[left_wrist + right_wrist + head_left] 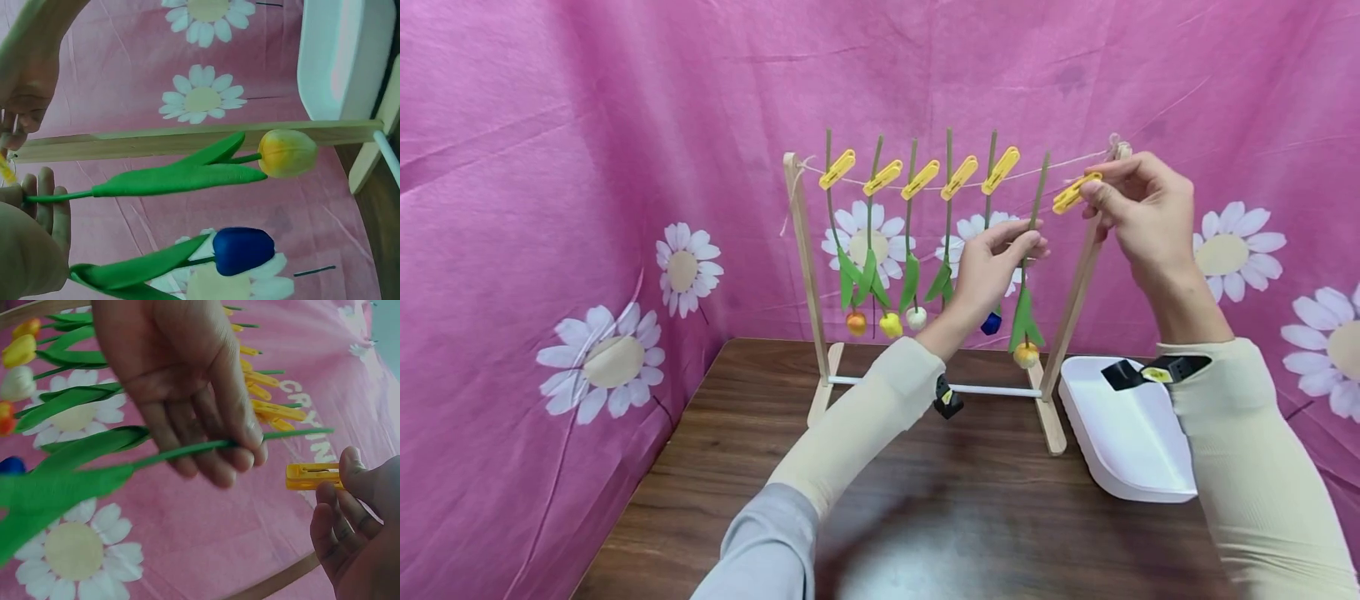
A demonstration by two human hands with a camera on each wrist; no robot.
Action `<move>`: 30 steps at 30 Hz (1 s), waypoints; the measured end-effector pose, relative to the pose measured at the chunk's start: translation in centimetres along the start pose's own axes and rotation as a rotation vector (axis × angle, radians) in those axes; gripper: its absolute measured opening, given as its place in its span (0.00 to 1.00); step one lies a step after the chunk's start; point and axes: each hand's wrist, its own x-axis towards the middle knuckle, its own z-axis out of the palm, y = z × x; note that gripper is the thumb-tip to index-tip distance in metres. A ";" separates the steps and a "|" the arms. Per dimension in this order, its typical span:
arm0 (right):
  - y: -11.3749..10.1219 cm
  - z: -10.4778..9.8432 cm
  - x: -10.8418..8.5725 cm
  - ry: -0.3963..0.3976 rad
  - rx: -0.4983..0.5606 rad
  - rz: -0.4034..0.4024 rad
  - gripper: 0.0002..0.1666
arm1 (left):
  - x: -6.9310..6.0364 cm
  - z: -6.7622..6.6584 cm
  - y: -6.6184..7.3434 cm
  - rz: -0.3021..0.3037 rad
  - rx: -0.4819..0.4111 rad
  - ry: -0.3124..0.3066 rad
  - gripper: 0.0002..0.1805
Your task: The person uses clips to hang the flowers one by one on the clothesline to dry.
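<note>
Between thumb and fingers, my left hand (987, 271) pinches the stem of an artificial tulip (1026, 354) with a yellow-orange bloom, which hangs head down. My right hand (1150, 208) pinches a yellow clothespin (1077, 193) just right of that stem, apart from it; the right wrist view shows the clothespin (312, 476) at its fingertips. Several more tulips hang upside down from a string (1037, 172), each under a yellow clothespin (1001, 171). The nearest of these has a blue bloom (244, 251), beside the held tulip (287, 153) in the left wrist view.
The string runs between the posts of a wooden stand (808, 250) with a white lower bar (1000, 390). A white plastic tray (1097, 467) sits at the stand's right on the brown wooden table (737, 467). Pink cloth with daisies (613, 362) hangs behind.
</note>
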 end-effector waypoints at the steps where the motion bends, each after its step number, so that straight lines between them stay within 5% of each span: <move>1: -0.1 0.2 0.4 0.008 0.014 0.004 0.06 | 0.3 0.2 0.1 -0.008 0.000 0.010 0.16; 18: -1.6 2.5 4.1 0.067 0.097 0.127 0.10 | 2.8 1.6 0.6 -0.022 0.029 0.128 0.14; 30: -1.2 2.4 4.2 -0.016 -0.032 0.239 0.03 | 2.7 2.3 0.9 -0.079 0.087 0.180 0.13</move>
